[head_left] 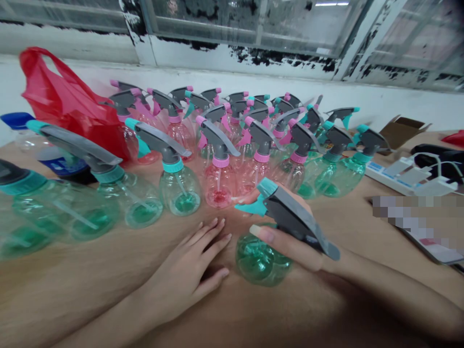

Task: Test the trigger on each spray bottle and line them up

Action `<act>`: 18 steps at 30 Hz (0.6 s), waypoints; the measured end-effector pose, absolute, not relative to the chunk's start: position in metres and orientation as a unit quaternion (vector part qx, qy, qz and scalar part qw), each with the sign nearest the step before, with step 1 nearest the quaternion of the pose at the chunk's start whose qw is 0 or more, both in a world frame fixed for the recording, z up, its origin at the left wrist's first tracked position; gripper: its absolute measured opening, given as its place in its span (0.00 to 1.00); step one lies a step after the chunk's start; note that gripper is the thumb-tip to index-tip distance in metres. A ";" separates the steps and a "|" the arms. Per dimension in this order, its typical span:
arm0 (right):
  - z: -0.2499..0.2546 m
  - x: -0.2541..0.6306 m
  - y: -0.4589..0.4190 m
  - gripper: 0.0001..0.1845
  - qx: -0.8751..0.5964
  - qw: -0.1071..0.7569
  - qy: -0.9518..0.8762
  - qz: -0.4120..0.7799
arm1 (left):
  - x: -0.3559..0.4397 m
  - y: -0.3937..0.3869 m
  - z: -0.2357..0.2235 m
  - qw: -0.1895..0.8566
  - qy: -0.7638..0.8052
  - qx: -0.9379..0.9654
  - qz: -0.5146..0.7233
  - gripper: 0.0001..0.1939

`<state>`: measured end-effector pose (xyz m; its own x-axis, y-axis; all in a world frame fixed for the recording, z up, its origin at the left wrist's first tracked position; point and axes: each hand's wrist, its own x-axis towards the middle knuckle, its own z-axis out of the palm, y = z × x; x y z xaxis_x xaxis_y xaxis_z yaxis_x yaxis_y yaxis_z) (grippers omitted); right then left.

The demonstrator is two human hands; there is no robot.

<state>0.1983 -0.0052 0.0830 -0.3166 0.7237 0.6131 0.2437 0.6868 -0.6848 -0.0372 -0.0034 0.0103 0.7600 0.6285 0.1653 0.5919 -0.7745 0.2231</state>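
Note:
A green spray bottle [263,261] with a grey and teal trigger head is held by my right hand [290,246], whose fingers wrap round its neck. The bottle is close to the tabletop; I cannot tell whether its base touches. To its left, my left hand [199,261] lies with fingers stretched out over the wooden table [145,299], holding nothing. Just beyond the hands stand a pink spray bottle [220,186] and a green one with a teal collar [181,193].
Many more pink and green spray bottles [261,169] crowd the table toward the wall. A red plastic bag [79,111] and a dark-filled bottle with a blue label [61,162] stand at left. On the right are a white power strip [413,179], a cardboard box [402,130] and a flat device [424,237].

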 end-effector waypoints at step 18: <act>0.091 0.199 -0.003 0.07 -0.325 0.461 -0.786 0.252 | -0.035 -0.003 0.013 0.086 0.329 0.932 0.122 0.27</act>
